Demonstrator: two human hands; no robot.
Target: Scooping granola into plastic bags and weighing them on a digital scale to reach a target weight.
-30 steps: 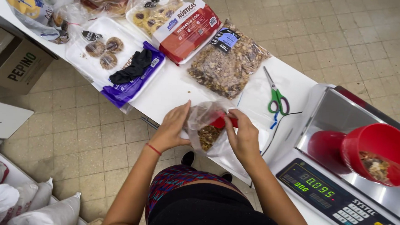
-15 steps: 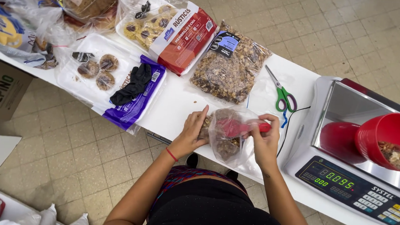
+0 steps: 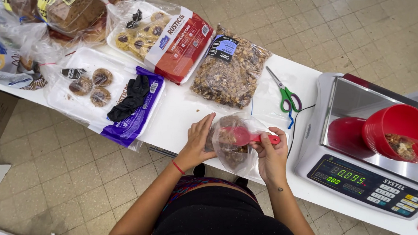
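Your right hand grips the red scoop, lying crosswise, bowl pointing left inside the bag your left hand pinches.

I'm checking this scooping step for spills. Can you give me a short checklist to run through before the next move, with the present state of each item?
1. Right hand grips the red scoop by its handle: ok.
2. Left hand steadies the clear bag at its side: ok.
3. Scoop head is inside the bag, among the brown granola: ok.
4. Red cup sits on the scale pan: ok, though it is tilted, with some granola in it.
5. Scale display is lit: ok.
6. Green-handled scissors lie apart from the hands on the white table: ok.
7. How full the scoop is: cannot tell, the bag blurs it.
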